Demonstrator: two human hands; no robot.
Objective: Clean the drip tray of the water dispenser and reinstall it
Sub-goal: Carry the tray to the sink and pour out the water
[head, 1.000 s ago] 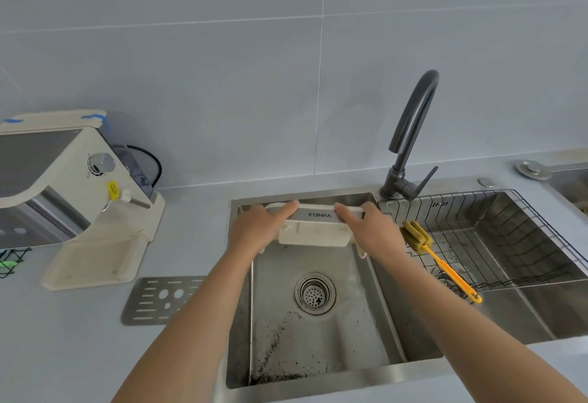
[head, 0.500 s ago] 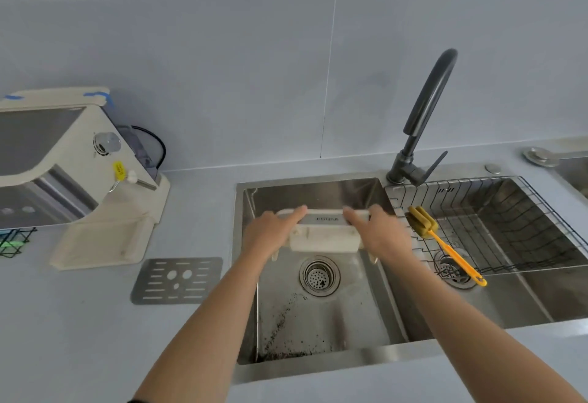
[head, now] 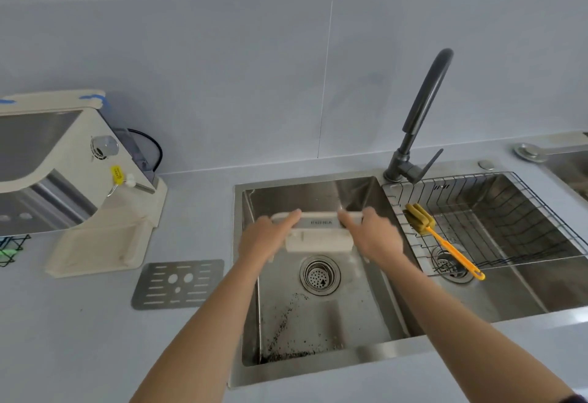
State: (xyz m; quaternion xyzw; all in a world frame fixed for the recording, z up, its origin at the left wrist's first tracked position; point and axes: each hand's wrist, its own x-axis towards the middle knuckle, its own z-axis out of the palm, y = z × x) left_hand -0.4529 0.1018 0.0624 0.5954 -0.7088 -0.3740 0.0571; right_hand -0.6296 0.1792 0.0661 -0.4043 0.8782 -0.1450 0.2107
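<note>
Spanning most of the view: grey tabletop [head: 79, 339] with a double steel sink [head: 318, 323] let into it, black faucet [head: 423, 110] at the divider, wire basket [head: 509, 212] in the right basin. Water dispenser [head: 63, 173] sits at far left, its base bay looks empty, so the tray is out. Perforated metal grate [head: 178, 285] lies flat on the tabletop between dispenser and sink, apart from both. Drip tray [head: 318, 234], cream plastic, is held over the left basin above the drain [head: 319, 275], tipped on edge with its branded front face toward the camera. Left hand [head: 264, 237] wraps the tray's left end, right hand [head: 372, 237] wraps the right end, fingers of both curled over the top rim and closed on it. Yellow brush [head: 442, 237] rests in the basket, untouched, well clear of the right hand. Dark grit lies along the basin floor near the front wall. Handling judgement: tray looks light, rigid, thin-walled; likely slick if wet, so a two-end grip on the rim is sound, and squeezing the long walls risks flex. Brushing would need one hand freed, with the other holding at a short end. Step looks like emptying or rinsing; reinstall not yet done.
</note>
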